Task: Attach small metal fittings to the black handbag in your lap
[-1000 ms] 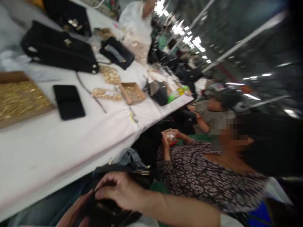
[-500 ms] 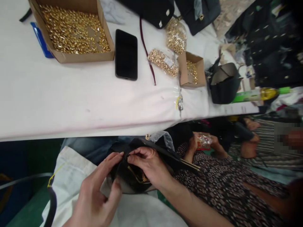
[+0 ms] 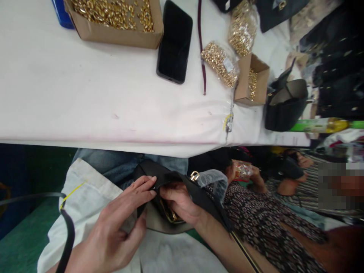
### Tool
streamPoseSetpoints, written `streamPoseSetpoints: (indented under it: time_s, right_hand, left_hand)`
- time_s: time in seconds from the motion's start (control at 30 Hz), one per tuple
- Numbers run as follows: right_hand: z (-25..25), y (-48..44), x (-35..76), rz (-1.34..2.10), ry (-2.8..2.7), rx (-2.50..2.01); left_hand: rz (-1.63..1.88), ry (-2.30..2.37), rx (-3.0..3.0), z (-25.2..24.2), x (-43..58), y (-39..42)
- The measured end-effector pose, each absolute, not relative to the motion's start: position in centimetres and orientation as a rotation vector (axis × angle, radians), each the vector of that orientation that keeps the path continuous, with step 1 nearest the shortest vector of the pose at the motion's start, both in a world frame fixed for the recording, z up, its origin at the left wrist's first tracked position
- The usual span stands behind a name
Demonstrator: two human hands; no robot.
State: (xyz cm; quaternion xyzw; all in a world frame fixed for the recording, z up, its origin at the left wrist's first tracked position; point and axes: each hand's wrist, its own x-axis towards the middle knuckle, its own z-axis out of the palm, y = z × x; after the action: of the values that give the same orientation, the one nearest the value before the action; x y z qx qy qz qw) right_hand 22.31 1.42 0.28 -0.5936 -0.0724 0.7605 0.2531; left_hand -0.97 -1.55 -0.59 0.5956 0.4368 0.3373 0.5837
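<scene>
left hand: fingers pressed together, pinching the black bag by its flap | right hand: fingers curled, gripping the bag's opening | bag: on the lap, below the table edge | label: white tag on packet of gold fittings, unreadable | surface: white table, cardboard box, phone | room: crowded workshop

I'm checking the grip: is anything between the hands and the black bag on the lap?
Nothing visible. The left hand and right hand both touch the bag directly, gripping at its flap. The clear plastic sits off to the side by the gold ring, not under the fingers.
</scene>
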Motion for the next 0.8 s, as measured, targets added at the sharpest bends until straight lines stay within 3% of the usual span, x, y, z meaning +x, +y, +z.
streamPoseSetpoints:
  time_s: [0.3, 0.8]
  right_hand:
    - [-1.2, 1.2, 22.9, 2.196, -0.149, -1.594]
    - [0.4, 2.4, 22.0, 2.104, -0.06, -1.605]
  left_hand:
    - [0.879, 0.972, 1.393, -1.1, -1.0, -1.8]
    - [0.782, 0.994, 1.046, -1.0, -0.3, -1.4]
